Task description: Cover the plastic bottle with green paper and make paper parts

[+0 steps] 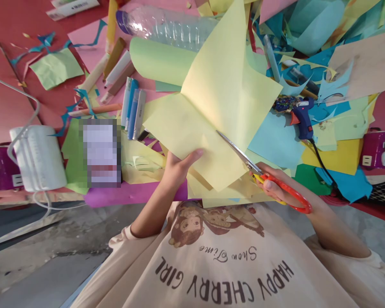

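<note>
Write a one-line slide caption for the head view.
Left hand holding pale yellow paper, right hand holding red-and-yellow scissors against it, with a blue glue gun nearby.

Bottle (168, 29) blocks beyond yellow paper (179, 122), glue gun (304, 119) right; blue sheet (276, 143) passable.

Hands (177, 169) gripping, forearms (152, 206) angled inward

Red tabletop (22, 19) above a patchy grey floor (93, 229).
</note>
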The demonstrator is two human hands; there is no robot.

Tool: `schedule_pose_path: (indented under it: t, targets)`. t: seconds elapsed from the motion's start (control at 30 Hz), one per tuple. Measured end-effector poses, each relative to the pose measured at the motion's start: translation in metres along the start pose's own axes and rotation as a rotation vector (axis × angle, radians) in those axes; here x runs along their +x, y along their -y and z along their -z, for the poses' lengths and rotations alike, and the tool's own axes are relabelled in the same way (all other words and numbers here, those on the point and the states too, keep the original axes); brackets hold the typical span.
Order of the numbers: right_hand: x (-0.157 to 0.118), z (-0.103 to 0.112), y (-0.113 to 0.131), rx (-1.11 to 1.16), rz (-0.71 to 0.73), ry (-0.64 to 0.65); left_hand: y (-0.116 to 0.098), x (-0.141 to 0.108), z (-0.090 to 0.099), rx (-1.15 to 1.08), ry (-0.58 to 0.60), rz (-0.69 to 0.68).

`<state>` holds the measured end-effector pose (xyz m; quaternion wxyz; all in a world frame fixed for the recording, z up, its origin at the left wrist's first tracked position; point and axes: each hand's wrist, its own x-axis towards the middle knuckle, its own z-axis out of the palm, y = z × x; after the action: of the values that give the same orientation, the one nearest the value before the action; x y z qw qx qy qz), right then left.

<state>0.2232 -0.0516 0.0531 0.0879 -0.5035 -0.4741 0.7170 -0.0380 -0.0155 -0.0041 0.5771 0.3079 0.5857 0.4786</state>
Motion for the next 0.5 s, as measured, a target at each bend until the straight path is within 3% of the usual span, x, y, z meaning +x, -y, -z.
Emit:
schedule_pose_path:
  t: [0.13, 0.37, 0.5]
  targets:
    - [0.001, -0.001, 0.0, -0.014, -0.007, -0.01, -0.002, 0.0, 0.0, 0.013, 0.009, 0.016]
    - [0.0, 0.006, -0.007, -0.107, -0.019, -0.01, 0.0, 0.01, 0.004, -0.277, -0.056, 0.211]
    - [0.0, 0.01, -0.012, -0.146, -0.001, 0.037, 0.003, 0.017, 0.005, -0.176, -0.143, 0.15]
